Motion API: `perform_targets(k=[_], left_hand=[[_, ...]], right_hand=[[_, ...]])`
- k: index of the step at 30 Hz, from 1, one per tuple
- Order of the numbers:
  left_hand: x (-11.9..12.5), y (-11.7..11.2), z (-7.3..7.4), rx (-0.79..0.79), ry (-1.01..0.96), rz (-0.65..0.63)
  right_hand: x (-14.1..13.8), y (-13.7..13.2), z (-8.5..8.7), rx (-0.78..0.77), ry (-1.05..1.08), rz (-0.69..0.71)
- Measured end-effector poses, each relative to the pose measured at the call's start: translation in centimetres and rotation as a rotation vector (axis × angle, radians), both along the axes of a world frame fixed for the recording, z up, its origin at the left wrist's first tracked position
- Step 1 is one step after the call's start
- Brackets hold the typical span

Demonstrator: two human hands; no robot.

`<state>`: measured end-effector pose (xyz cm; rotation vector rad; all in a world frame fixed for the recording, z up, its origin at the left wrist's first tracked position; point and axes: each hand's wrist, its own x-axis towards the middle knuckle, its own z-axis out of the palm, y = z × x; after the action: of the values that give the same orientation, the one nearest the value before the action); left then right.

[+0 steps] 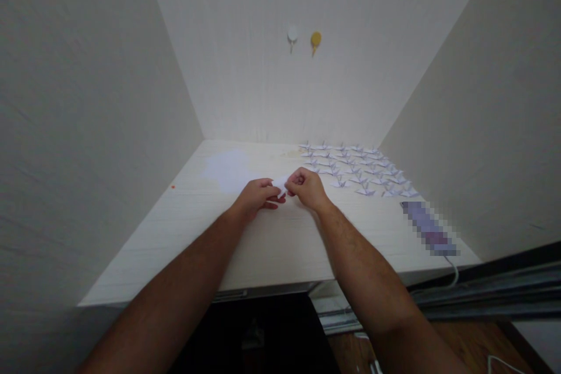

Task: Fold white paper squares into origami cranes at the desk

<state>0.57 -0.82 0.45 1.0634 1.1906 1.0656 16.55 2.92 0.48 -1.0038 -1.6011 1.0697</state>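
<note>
Between my two hands, above the middle of the white desk (280,245), is a small piece of folded white paper (281,185). My left hand (259,195) pinches its left side between thumb and fingers, the lower fingers slightly curled beneath. My right hand (305,185) is closed on the paper's right side with thumb and forefinger. The finer folds are too small to make out. Just beyond my right hand, several folded white paper cranes (346,161) stand in rows across the far right of the desk.
A blurred-out flat device (429,228) lies at the right edge, with a white cable (454,274) hanging off it. A pale white patch (228,169) shows at the back left, and a small orange spot (173,187) near the left edge. Walls enclose three sides; two hooks (316,39) hang behind.
</note>
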Motion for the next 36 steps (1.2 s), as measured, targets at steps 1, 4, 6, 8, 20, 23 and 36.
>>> perform_targets(k=[1,4,6,8,20,23,36], left_hand=[[-0.1,0.0,0.1,0.052,0.069,0.028],[-0.3,0.0,0.2,0.184,0.220,0.082],[-0.4,0.1,0.1,0.203,0.224,0.075],[-0.4,0.2,-0.1,0.198,0.196,0.073],[0.2,0.3,-0.4,0.138,0.017,0.085],[0.1,0.3,-0.4,0.156,0.051,0.114],[0.2,0.6,-1.3,0.226,0.176,0.246]], right_hand=[[0.1,-0.1,0.0,-0.014,-0.019,0.029],[0.1,-0.2,0.1,-0.054,-0.032,0.095],[0.0,-0.1,-0.1,-0.093,0.016,0.114],[-0.2,0.0,-0.3,-0.138,0.091,0.121],[-0.3,0.0,-0.5,-0.279,0.141,0.149],[-0.3,0.1,-0.7,-0.247,0.117,0.141],[-1.1,0.0,-1.3,-0.146,0.033,0.042]])
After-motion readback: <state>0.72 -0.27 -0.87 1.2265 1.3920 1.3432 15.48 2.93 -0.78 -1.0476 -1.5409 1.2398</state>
